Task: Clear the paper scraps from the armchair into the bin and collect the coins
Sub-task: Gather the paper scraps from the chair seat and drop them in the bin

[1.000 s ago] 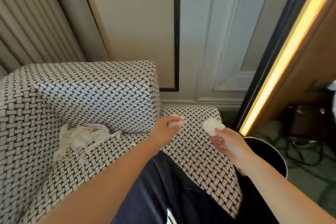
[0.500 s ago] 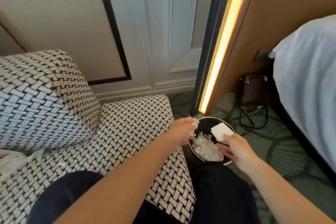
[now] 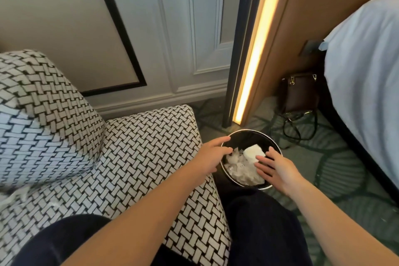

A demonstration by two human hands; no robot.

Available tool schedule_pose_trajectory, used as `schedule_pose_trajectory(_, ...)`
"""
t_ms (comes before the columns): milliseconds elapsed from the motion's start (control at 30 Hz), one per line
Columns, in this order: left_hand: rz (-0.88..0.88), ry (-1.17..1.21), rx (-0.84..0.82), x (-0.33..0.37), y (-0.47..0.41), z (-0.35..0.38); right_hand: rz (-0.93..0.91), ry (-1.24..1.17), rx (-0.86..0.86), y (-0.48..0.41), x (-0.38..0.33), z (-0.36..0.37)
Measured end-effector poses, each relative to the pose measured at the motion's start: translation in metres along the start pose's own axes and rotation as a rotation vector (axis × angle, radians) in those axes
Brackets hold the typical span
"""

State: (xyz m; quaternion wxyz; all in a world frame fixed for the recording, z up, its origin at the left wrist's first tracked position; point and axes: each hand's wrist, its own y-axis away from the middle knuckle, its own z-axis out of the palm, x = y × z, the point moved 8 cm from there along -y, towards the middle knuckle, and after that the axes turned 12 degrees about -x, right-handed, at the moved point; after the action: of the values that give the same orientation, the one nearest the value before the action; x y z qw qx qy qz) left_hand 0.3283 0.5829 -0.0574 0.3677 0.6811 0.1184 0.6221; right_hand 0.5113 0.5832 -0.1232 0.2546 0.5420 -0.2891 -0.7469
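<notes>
A round black bin [image 3: 254, 133] stands on the carpet beside the armchair's right arm [image 3: 151, 147]. White paper scraps [image 3: 241, 170] fill its bottom, and a white folded piece [image 3: 253, 153] lies on top. My left hand [image 3: 212, 157] hovers over the bin's left rim with fingers spread and nothing in it. Over the right rim, my right hand [image 3: 275, 168] is open too, fingers apart. The armchair has a black-and-white woven pattern. No coins show in this view.
A bed [image 3: 367, 67] with white sheets runs along the right. A brown handbag [image 3: 299, 93] with a black strap sits on the green carpet behind the bin. A lit wooden panel [image 3: 257, 45] rises behind it. My dark trouser legs fill the bottom.
Both hands carried paper scraps from the armchair to the bin, then let them go. The scraps now lie in the bin and both hands are spread open.
</notes>
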Motion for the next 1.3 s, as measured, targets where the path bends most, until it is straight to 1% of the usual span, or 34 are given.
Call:
schedule_pose_trajectory(100, 0.021, -0.039, -0.008, 0.002, 0.009, -0.007, -0.019, 0.006, -0.030, 0.007, -0.006, 0.012)
schedule_pose_trajectory(233, 0.057, -0.070, 0.001, 0.009, 0.027, -0.016, -0.056, 0.106, -0.064, 0.019, -0.017, 0.033)
schedule_pose_trajectory(367, 0.136, -0.041, 0.067, 0.017, 0.053, -0.033, -0.105, 0.228, -0.091, 0.036, -0.031, 0.065)
schedule_pose_trajectory(533, 0.251, 0.006, 0.151, 0.026, 0.096, -0.061, -0.177, 0.375, -0.157, 0.070, -0.043, 0.128)
schedule_pose_trajectory(733, 0.387, -0.027, 0.276, 0.022, 0.163, -0.110, -0.291, 0.521, -0.329, 0.112, -0.035, 0.221)
schedule_pose_trajectory(867, 0.456, -0.033, 0.370, 0.001, 0.210, -0.156, -0.330, 0.601, -0.455, 0.132, -0.012, 0.292)
schedule_pose_trajectory(1033, 0.442, 0.011, 0.548, -0.053, 0.271, -0.235, -0.309, 0.707, -0.623, 0.151, 0.042, 0.392)
schedule_pose_trajectory(1133, 0.417, 0.028, 0.622, -0.078, 0.289, -0.264, -0.286, 0.717, -0.656, 0.152, 0.064, 0.421)
schedule_pose_trajectory(1233, 0.378, 0.104, 0.732, -0.114, 0.314, -0.303, -0.229, 0.732, -0.709, 0.153, 0.098, 0.460)
schedule_pose_trajectory(1300, 0.340, 0.162, 0.805, -0.141, 0.327, -0.324, -0.231, 0.806, -0.728, 0.153, 0.117, 0.483)
